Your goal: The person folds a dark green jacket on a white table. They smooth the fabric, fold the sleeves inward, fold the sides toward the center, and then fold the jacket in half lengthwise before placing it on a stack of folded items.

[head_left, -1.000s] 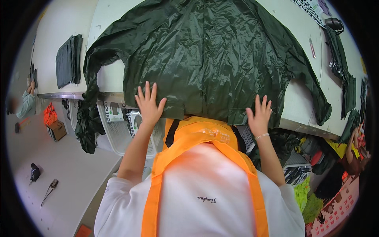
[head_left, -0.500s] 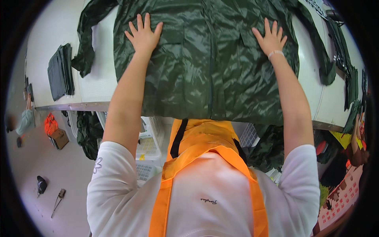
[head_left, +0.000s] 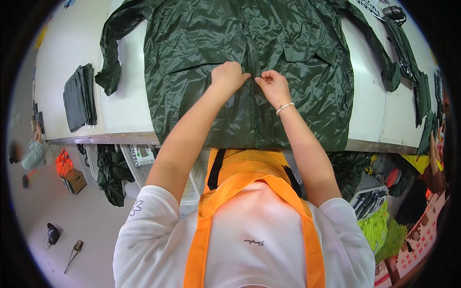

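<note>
A shiny dark green rain jacket (head_left: 192,50) lies spread on the white table, its sleeves out to both sides and its hem hanging over the front edge. My left hand (head_left: 227,77) is closed at the left side of the front placket, fingers curled and thumb pointing to the middle. Just across the seam, my right hand (head_left: 274,88), with a beaded bracelet at the wrist, pinches the placket's other side between thumb and finger. The fingertips of the two hands are close together but apart. Pocket flaps show on both halves of the jacket.
A folded dark green stack (head_left: 79,98) sits on the table (head_left: 126,113) to the left. More dark green garments (head_left: 417,91) lie at the right end. Under the table stand white plastic crates (head_left: 193,185) and bunched clothing. Other people are at the far left and right.
Both hands have come inward from lying flat and spread on the jacket's two halves. Now they are closed at the centre placket, and the fabric there is slightly gathered.
</note>
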`<state>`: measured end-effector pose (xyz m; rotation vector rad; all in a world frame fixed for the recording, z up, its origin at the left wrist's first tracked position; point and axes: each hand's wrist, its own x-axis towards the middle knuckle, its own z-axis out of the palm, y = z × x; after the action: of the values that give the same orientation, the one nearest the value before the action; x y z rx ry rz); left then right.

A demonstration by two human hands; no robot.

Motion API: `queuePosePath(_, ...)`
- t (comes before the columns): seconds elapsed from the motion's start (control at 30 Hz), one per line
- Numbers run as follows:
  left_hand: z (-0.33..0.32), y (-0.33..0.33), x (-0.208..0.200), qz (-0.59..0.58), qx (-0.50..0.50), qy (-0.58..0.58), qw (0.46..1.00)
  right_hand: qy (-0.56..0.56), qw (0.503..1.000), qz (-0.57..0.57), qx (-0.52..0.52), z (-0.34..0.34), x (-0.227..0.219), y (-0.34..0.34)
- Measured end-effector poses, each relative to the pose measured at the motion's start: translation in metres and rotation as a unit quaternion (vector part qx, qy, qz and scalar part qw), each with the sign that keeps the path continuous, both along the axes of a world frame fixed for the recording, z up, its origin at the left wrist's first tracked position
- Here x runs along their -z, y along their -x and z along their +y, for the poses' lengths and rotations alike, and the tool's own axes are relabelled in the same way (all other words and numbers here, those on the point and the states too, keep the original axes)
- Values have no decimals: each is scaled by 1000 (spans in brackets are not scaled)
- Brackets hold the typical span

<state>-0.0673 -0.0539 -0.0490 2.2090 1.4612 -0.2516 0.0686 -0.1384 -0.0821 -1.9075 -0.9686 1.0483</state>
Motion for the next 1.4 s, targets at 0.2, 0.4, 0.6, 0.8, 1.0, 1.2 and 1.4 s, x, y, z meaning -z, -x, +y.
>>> queuePosePath(0.2, 12, 23, 19, -262, -108, 383, 879, -10, 1000, -4, -27, -14, -15, 26)
queuePosePath(0.4, -6, 27, 31, -381, -159, 386, 825, -30, 999, 28, 11, -15, -15, 34)
queuePosePath(0.6, -17, 23, 36, -386, -159, 308, 855, -38, 999, -20, 0, -13, -16, 40)
queuePosePath(0.8, -30, 20, 38, -375, -142, 129, 907, -82, 993, -85, -4, -5, 10, 39)
queuePosePath(1.0, -14, 11, 18, -327, -101, -8, 939, -68, 997, -9, -26, 37, 7, 12)
queuePosePath(1.2, -124, 43, -39, -48, -81, 84, 992, 85, 960, -93, -248, -78, -31, -21)
queuePosePath(1.4, -154, 42, 5, -128, -105, 161, 973, 53, 988, -19, -144, -147, -33, 6)
